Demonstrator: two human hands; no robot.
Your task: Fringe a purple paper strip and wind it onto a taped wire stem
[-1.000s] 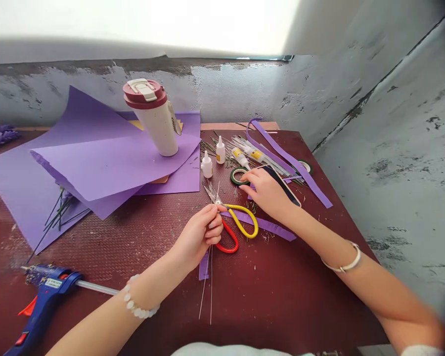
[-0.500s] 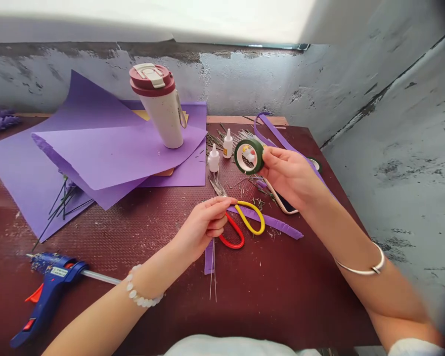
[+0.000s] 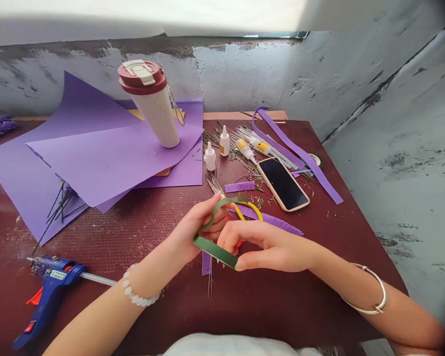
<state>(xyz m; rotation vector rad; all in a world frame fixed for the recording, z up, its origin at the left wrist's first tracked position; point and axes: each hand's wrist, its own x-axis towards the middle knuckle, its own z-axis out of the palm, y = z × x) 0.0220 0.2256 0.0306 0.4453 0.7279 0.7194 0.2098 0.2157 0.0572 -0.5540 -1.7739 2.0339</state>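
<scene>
My left hand (image 3: 199,230) pinches several thin wires (image 3: 209,282), which stick out below it, together with a loop of green floral tape (image 3: 213,251). My right hand (image 3: 269,246) is close by and grips the tape's lower stretch between thumb and fingers. Any roll of tape is hidden. Just behind both hands lie scissors with yellow and red handles (image 3: 215,187), their grips partly covered. A purple foam strip (image 3: 270,222) passes under the scissors. A smartphone (image 3: 283,184) lies face up beyond my right hand.
Glue bottles (image 3: 209,157) and tubes (image 3: 261,146) stand among green needles on the dark red table (image 3: 282,301). Left of them, a tumbler (image 3: 156,116) rests on purple paper sheets (image 3: 96,163). A blue glue gun (image 3: 50,291) lies front left. Stained walls bound the back and right.
My right hand has dropped from holding the tape roll up high to beside my left hand. A green tape loop now runs between the hands, and the phone is uncovered.
</scene>
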